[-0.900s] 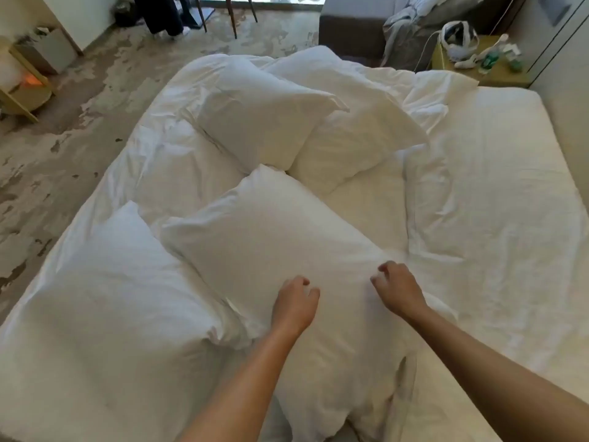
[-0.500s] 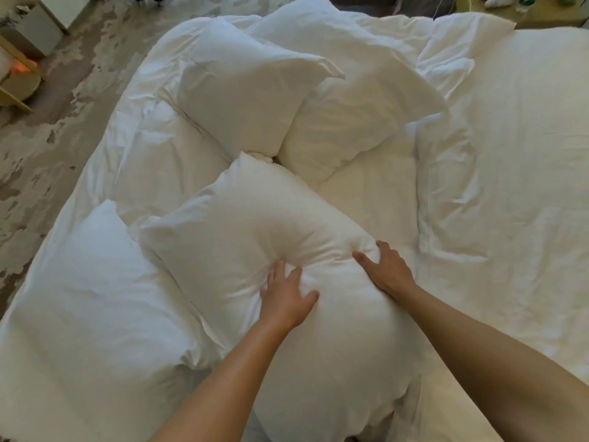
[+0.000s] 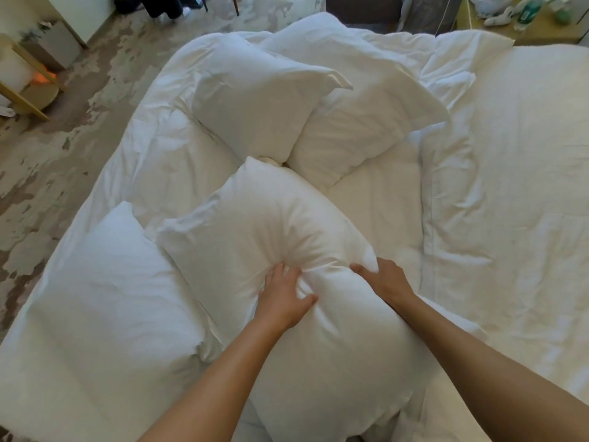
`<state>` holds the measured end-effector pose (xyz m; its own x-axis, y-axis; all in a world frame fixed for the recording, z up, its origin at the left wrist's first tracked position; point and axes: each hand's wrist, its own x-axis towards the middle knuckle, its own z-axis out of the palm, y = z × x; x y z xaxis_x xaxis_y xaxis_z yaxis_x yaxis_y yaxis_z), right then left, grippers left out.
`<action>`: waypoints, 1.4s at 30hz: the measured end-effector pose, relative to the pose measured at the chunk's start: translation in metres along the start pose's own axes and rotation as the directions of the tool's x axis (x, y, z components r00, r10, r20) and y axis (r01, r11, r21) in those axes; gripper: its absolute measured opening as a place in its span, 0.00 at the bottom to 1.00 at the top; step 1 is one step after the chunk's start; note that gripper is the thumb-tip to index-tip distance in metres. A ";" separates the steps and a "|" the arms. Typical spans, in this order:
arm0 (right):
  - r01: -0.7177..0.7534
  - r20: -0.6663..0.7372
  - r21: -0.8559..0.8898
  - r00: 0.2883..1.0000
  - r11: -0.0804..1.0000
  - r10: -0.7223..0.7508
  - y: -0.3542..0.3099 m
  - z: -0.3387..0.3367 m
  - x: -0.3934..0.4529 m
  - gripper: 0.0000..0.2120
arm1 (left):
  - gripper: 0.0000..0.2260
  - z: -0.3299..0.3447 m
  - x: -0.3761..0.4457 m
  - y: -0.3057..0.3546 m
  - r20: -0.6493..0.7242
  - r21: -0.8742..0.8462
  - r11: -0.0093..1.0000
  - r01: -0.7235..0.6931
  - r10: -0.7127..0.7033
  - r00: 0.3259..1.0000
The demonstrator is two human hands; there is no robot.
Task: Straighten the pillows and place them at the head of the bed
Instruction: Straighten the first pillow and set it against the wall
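This is a bedroom, likely in a home or rented room. A wide bed [image 3: 510, 193] fills most of the view, covered in rumpled white bedding with several white pillows [image 3: 255, 100] lying on it. Beside its far corner stands a yellowish nightstand [image 3: 541, 35] cluttered with small items. The floor [image 3: 54, 173] is worn and patchy, and a light wooden piece of furniture [image 3: 28, 97] sits at the left edge.
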<state>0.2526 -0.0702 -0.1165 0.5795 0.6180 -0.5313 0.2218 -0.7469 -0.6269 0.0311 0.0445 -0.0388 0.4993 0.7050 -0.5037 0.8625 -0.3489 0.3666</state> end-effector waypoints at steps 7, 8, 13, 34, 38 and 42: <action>0.261 -0.232 -0.042 0.936 0.964 -0.264 -0.069 -0.013 -0.084 0.18 | 0.36 -0.048 -0.053 -0.015 -0.171 -0.005 0.997 -0.081 0.079 0.982; 0.302 -0.261 -0.060 0.915 0.951 -0.307 -0.084 -0.016 -0.097 0.18 | 0.39 -0.058 -0.063 -0.021 -0.185 -0.003 0.995 -0.102 0.100 0.978; 0.542 -0.326 -0.120 0.770 0.832 -0.548 -0.165 -0.021 -0.182 0.10 | 0.47 -0.109 -0.116 -0.055 -0.255 -0.035 0.980 -0.198 0.182 0.949; 0.167 -0.315 -0.372 0.903 0.913 -0.294 -0.015 -0.009 -0.498 0.16 | 0.19 -0.030 -0.282 -0.038 0.027 0.213 0.730 -0.649 0.660 0.751; 0.073 -0.407 -0.272 0.895 0.960 -0.183 0.068 0.001 -0.505 0.21 | 0.14 0.015 -0.288 -0.019 0.060 0.256 0.676 -0.691 0.702 0.710; 0.205 -0.445 -0.273 0.839 0.940 -0.312 0.083 -0.014 -0.482 0.16 | 0.09 0.019 -0.290 0.011 0.010 0.310 0.647 -0.697 0.731 0.683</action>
<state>0.0027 -0.4337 0.0954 0.7664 0.6424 0.0036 0.5413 -0.6427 -0.5421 -0.1025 -0.1756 0.0970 0.9719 0.2201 -0.0837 0.2355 -0.9085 0.3453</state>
